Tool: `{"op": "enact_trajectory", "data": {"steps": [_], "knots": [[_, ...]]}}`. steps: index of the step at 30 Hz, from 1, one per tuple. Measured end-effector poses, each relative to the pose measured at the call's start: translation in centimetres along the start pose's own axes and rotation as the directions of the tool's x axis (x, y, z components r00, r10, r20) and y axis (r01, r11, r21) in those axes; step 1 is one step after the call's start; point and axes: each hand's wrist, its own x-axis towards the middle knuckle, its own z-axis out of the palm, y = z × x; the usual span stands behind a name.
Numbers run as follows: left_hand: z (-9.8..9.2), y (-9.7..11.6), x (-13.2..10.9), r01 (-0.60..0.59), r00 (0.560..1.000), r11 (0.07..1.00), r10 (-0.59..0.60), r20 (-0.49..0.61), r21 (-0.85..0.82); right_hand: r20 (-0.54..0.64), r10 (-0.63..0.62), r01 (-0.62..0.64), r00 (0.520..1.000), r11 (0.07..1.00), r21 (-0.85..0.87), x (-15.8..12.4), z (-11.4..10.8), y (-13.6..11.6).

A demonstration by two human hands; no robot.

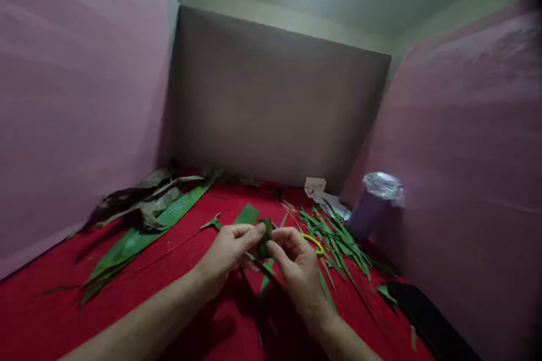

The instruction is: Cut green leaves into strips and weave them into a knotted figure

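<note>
Between my two hands, above the red cloth, is a small folded green leaf (265, 238). My left hand (232, 245) pinches its left side with thumb and fingers. From the other side, my right hand (296, 259) grips the same folded leaf, thumb low on its edge. Leaf strips hang or lie just below the hands; which of them belong to the folded piece I cannot tell. A wider cut leaf piece (247, 214) lies just behind my left hand. The yellow handle of a tool (314, 243) shows beside my right hand, its other end hidden.
Long green leaves (148, 231) and dried brown leaves (158, 197) lie at the left. Many cut green strips (339, 240) are heaped at the right, near a purple bin (368, 214) lined with clear plastic. White papers (315, 187) lie behind; a black flat object (427, 316) is at front right.
</note>
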Motion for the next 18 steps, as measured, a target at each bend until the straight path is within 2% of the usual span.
{"op": "enact_trajectory", "data": {"steps": [6, 10, 14, 18], "knots": [[0.1, -0.3, -0.3, -0.022, 1.000, 0.999, 0.023, -0.019, 0.040, -0.042, -0.003, 0.004, 0.999, 1.000, 0.027, -0.6, 0.1, -0.1], [-0.3, -0.3, -0.1, -0.008, 0.999, 1.000, 0.008, -0.049, 0.018, -0.051, -0.062, 0.061, 0.997, 0.998, -0.018, -0.7, 0.1, -0.8], [-0.7, -0.3, 0.1, 0.040, 0.996, 0.988, -0.050, -0.068, -0.152, -0.155, -0.144, 0.130, 0.977, 0.987, -0.098, -1.0, -0.1, -1.6], [-0.9, -0.5, 0.4, 0.062, 0.997, 0.924, -0.078, -0.026, -0.378, -0.156, -0.095, 0.081, 0.983, 0.992, -0.095, -1.2, -0.1, -1.7]]}}
